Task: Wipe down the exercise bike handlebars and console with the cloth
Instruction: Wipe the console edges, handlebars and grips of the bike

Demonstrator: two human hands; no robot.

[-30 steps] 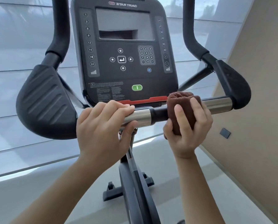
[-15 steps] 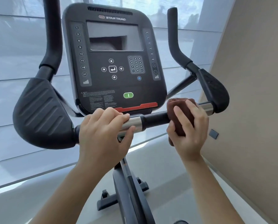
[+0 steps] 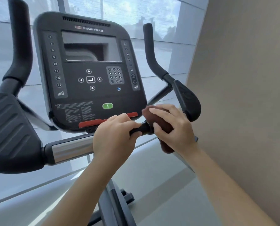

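Observation:
The black console (image 3: 90, 75) of the exercise bike fills the upper middle, with a dark screen, keypad and green button. Below it runs the horizontal handlebar (image 3: 70, 148), chrome and black. My left hand (image 3: 114, 137) grips the bar's middle, just under the console's red strip. My right hand (image 3: 173, 128) wraps a dark brown cloth (image 3: 162, 123) around the bar's right part, beside the right elbow pad (image 3: 189, 101). The cloth's lower end hangs below my palm.
A large black elbow pad (image 3: 10, 132) sits at the left, with upright grips at the left (image 3: 20, 38) and right (image 3: 150, 48). A beige wall (image 3: 242, 95) stands close on the right. Frosted window glass lies behind, and the bike's post (image 3: 113, 203) drops below.
My left hand slid right along the bar, baring the chrome section on the left. My right hand with the cloth stayed on the right part. The view shifted so the console sits lower.

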